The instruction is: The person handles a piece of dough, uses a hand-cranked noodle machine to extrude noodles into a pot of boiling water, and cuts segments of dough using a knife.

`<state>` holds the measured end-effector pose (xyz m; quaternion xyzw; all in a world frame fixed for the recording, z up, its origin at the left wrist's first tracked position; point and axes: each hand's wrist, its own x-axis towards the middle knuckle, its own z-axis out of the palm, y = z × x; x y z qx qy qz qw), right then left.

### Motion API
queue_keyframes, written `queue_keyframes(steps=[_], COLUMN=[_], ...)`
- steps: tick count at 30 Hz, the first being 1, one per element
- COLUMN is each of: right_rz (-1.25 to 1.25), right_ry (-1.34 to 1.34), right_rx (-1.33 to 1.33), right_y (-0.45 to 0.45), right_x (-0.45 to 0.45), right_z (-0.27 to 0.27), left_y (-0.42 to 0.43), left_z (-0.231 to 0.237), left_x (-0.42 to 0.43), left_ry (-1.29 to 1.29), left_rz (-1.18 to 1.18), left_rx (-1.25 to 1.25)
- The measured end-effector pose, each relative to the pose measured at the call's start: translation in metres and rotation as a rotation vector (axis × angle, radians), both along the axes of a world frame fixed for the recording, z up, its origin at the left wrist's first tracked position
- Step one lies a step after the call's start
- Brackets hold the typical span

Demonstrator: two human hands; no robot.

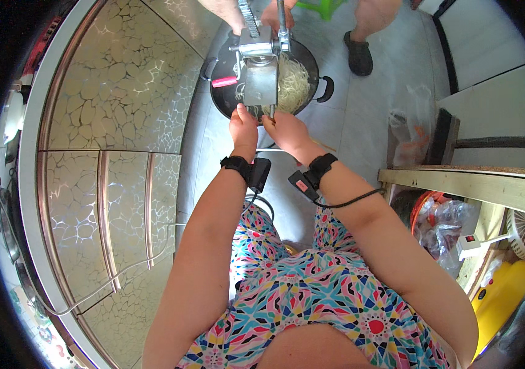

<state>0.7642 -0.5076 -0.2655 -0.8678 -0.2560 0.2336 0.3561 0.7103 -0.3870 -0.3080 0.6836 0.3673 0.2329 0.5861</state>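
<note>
A metal hand-cranked noodle press [261,83], with a toothed rack [249,18] and a pink crank grip [224,82], sits over a dark two-handled wok [311,53]. Pale noodles [294,85] lie in the wok, mostly right of the press. My right hand [289,133] grips a metal rod at the near end of the press. Beside it, my left hand [244,131] holds the same end, thumb up against the metal; its fingers are mostly hidden. Another person's hand [277,17] is at the far side of the press, partly covered by it.
Patterned cabinet doors [124,78] line the left, with a white cable [128,267] across them. Opposite me are a person's leg and black clog [358,54] on the tiled floor [336,133]. To the right stand a wooden shelf [465,184], plastic bags [412,133] and a small fan [524,234].
</note>
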Motion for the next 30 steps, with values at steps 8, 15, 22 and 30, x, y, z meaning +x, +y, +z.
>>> queue_keyframes(steps=[8, 15, 22, 30], right_rz=[0.007, -0.007, -0.008, -0.008], right_ry=[-0.037, -0.052, -0.051, -0.052], right_rx=[0.014, -0.017, -0.003, 0.001], right_y=[-0.004, -0.004, -0.006, 0.001], right_x=[-0.003, -0.004, -0.007, -0.005], right_z=[-0.003, -0.008, -0.004, -0.010], left_y=[-0.013, -0.010, -0.012, -0.002], left_z=[0.003, -0.004, 0.000, -0.008], left_x=[-0.002, -0.003, -0.005, -0.007], left_ry=[0.064, 0.051, 0.066, -0.051], left_rz=[0.095, 0.070, 0.072, 0.011], left_rx=[0.025, 0.022, 0.019, -0.066])
